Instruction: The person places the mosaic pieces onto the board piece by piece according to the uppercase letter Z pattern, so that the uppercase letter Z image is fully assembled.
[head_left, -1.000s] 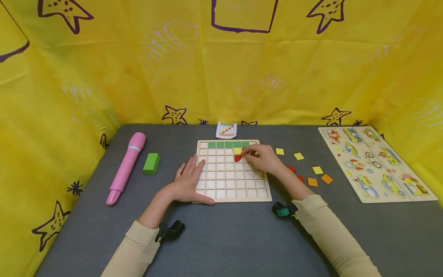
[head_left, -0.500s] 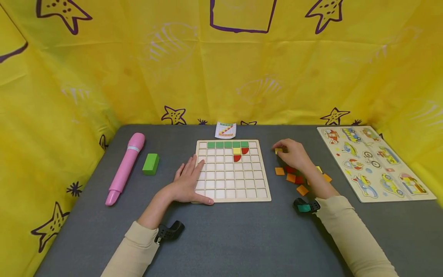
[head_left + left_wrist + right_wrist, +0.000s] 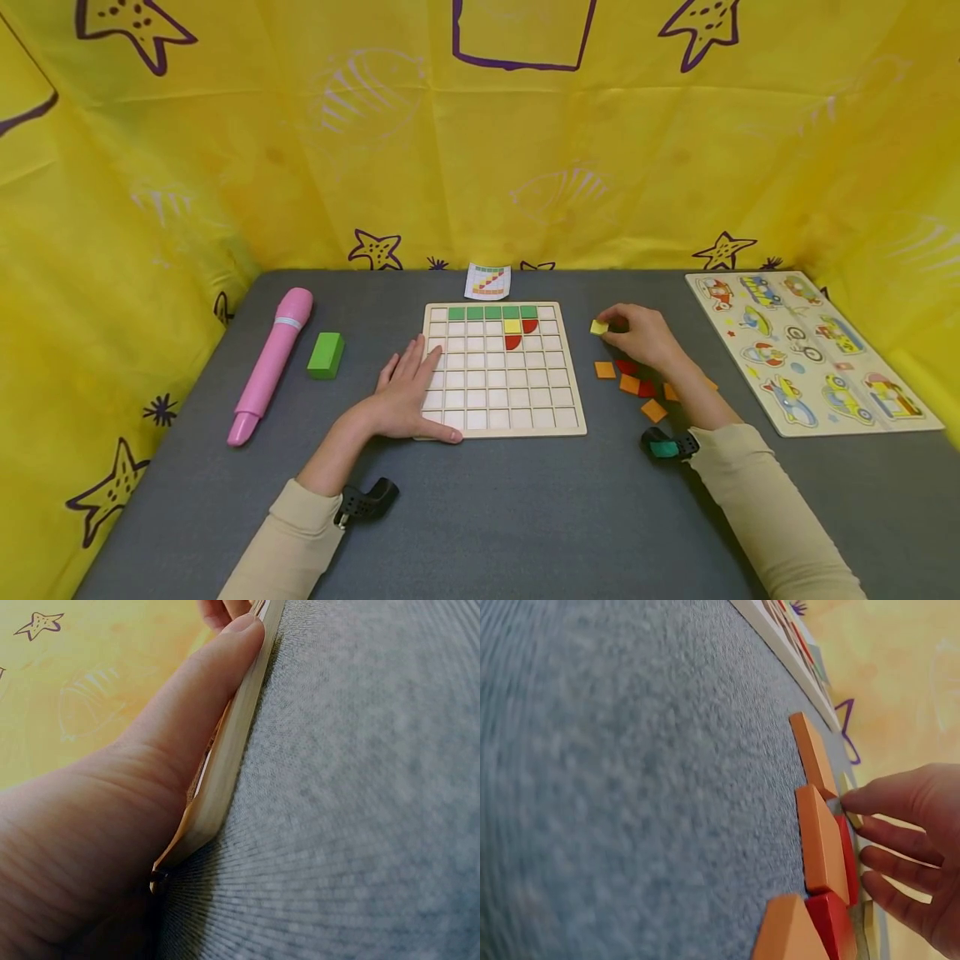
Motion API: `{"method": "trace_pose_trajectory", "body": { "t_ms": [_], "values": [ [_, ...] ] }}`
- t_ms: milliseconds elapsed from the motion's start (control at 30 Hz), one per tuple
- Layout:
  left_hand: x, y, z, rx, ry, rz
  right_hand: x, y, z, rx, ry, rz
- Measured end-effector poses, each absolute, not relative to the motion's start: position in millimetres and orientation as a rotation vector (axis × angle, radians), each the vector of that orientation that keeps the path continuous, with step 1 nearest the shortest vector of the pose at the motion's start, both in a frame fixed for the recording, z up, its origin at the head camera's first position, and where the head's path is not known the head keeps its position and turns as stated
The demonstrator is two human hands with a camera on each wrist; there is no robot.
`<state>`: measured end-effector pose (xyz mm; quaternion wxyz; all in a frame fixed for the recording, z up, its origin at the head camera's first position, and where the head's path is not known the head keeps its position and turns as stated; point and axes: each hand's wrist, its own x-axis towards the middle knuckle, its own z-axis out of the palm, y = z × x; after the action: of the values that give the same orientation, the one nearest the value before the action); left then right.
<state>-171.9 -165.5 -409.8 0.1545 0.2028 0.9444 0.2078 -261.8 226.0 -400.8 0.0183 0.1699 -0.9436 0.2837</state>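
Observation:
My left hand lies with spread, straight fingers on the left edge of a wooden grid board; the left wrist view shows the thumb along the board's near edge. A row of green square tiles fills part of the top row. Below it sit a yellow tile and two red quarter-circle tiles. To the right of the board, my right hand pinches a yellow square tile between thumb and fingers.
Loose orange tiles and red tiles lie near my right forearm. A picture puzzle board is far right. A pattern card stands behind the grid. Left are a green block and a pink microphone-shaped object.
My right hand has left the grid, where the red quarter-circle now sits beside the yellow tile, moved right and picked up a yellow tile. My left hand has stayed put.

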Motion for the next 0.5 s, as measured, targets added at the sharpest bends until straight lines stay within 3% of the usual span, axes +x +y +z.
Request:
{"method": "trace_pose_trajectory", "body": {
  "t_ms": [500],
  "values": [
    [-172,-166,-410,0.589,2.710,0.604,-255,176,-395,0.498,-2.903,1.101]
  ]
}}
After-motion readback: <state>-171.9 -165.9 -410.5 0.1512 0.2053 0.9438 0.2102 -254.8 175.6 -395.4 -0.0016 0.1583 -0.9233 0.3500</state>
